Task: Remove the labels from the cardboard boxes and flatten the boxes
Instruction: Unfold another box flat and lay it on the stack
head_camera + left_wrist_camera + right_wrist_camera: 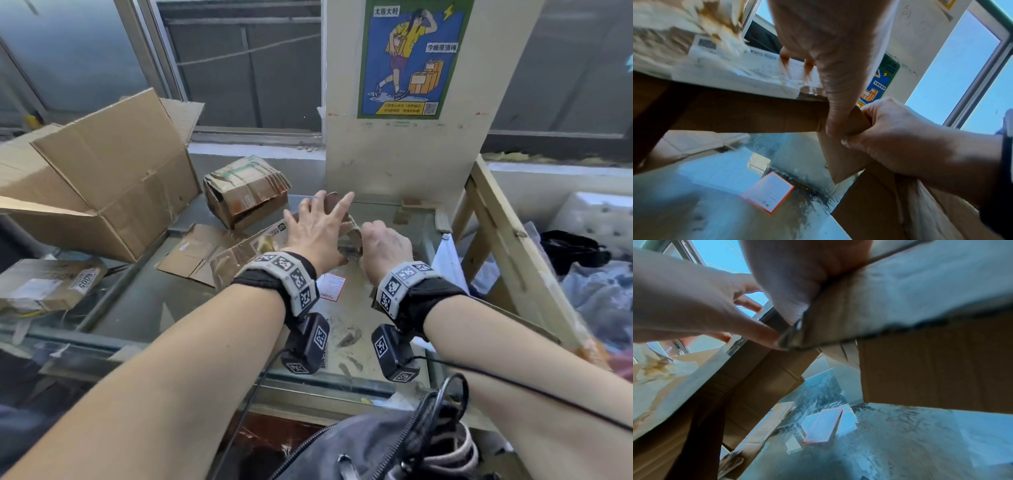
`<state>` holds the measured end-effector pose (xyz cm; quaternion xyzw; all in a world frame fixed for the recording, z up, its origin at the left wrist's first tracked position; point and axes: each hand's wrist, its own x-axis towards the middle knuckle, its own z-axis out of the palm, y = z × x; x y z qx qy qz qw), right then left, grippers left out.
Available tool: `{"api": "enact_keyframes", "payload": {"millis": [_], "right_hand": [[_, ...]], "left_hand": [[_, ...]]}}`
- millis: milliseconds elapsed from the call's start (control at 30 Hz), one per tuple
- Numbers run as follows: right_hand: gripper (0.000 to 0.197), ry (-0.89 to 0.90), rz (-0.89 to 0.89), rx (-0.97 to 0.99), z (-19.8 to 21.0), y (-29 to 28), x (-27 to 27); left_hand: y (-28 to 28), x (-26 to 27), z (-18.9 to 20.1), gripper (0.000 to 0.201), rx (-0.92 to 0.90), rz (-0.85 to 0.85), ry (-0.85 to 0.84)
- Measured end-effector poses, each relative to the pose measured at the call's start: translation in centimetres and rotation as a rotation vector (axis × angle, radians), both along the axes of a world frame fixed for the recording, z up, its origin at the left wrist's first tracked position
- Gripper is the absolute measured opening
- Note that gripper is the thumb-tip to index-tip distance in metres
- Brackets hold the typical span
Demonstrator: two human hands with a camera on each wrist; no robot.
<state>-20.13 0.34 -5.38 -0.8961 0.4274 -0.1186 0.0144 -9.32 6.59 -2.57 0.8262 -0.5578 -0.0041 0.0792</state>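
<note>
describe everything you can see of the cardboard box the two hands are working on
The cardboard box is small, brown and plain, held just above the glass table. It is partly collapsed, its flaps loose and hanging. A torn white label still clings to one side. The left hand lies over it with fingers spread and the thumb against an edge. The right hand grips a flap in its curled fingers. A red-edged label lies on the glass below it.

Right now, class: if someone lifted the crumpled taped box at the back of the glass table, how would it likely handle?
The crumpled taped box looks dented and creased, so it probably flexes rather than holds shape. It seems open and empty, likely light. Resting tilted, it may tip when pushed.
</note>
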Motion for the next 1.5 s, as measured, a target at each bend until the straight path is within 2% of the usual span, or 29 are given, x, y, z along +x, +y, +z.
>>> {"api": "enact_keyframes", "payload": {"millis": [100, 167, 233, 300, 367, 400, 467, 567, 633, 767, 867, 900, 933, 1000, 1033, 1100, 1233, 1367, 1500], "right_hand": [[0.022, -0.030, 0.014, -0.059, -0.4, -0.1, -0.6], [0.021, -0.068, -0.011, -0.088, -0.5, -0.4, -1.0], [0.023, -0.133, -0.121, -0.035, -0.2, -0.7, -1.0], [0.033, -0.201, -0.240, 0.216, 0.7, -1.0, -0.6], [0.036, -0.191, -0.233, 0.458, 1.2, -1.5, -0.3], [0.035, -0.168, -0.203, 0.482, 1.2, -1.7, -0.3], [0.034, -0.138, -0.178, 0.407, 1.0, -1.8, -0.4], [0.035, -0.175, -0.165, 0.360, 0.3, -1.9, -0.5], [0.044, -0.258, -0.114, 0.426, -0.4, -2.0, -0.4], [0.087, -0.495, -0.040, 0.702, -0.5, -2.4, -0.7], [0.091, -0.681, 0.018, 0.944, -0.1, -2.8, -1.2], [0.087, -0.722, 0.021, 1.026, 0.0, -2.9, -1.3], [0.072, -0.766, 0.022, 1.115, 0.2, -2.9, -1.5], [0.021, -0.940, -0.036, 1.255, 0.7, -2.8, -1.6], [0.005, -1.026, -0.097, 1.265, 0.8, -2.9, -1.8], [0.020, -1.038, -0.204, 1.195, 0.1, -3.5, -1.7], [0.020, -0.961, -0.290, 1.028, -1.3, -4.1, -1.5], [0.025, -1.020, -0.328, 1.015, -0.6, -3.9, -1.3], [0.024, -1.092, -0.353, 1.080, -0.1, -3.6, -0.7]], "left_hand": [[-0.5, -0.6, 0.1, 0.073, -0.100, 0.025, 0.028], [-0.7, -0.8, 0.5, 0.063, -0.173, 0.003, 0.076], [-1.0, -1.2, 0.8, 0.060, -0.236, -0.026, 0.088], [-1.3, -1.6, 0.8, 0.059, -0.293, -0.042, 0.111], [-1.4, -1.8, 0.7, 0.059, -0.323, -0.039, 0.136], [-1.3, -1.8, 0.7, 0.058, -0.326, -0.037, 0.140], [-1.0, -1.6, 0.7, 0.055, -0.320, -0.049, 0.114], [-0.8, -1.2, 0.9, 0.048, -0.334, -0.066, 0.081], [-0.9, -1.0, 1.1, 0.048, -0.334, -0.066, 0.107], [-0.5, -0.5, 0.4, 0.052, -0.312, -0.090, 0.107], [-0.3, -0.3, 0.0, 0.054, -0.312, -0.092, 0.082], [-0.3, -0.3, 0.1, 0.054, -0.318, -0.094, 0.074], [-0.3, -0.3, 0.1, 0.053, -0.326, -0.097, 0.071], [-0.3, -0.2, 0.1, 0.050, -0.333, -0.095, 0.078], [-0.3, -0.1, 0.1, 0.050, -0.333, -0.089, 0.086], [-0.3, -0.1, -0.1, 0.049, -0.343, -0.080, 0.100], [-0.4, -0.2, -0.1, 0.046, -0.370, -0.087, 0.109], [-0.6, -0.1, -0.2, 0.050, -0.320, -0.114, 0.104], [-0.8, -0.7, 0.0, 0.068, -0.224, -0.050, 0.072]]}}
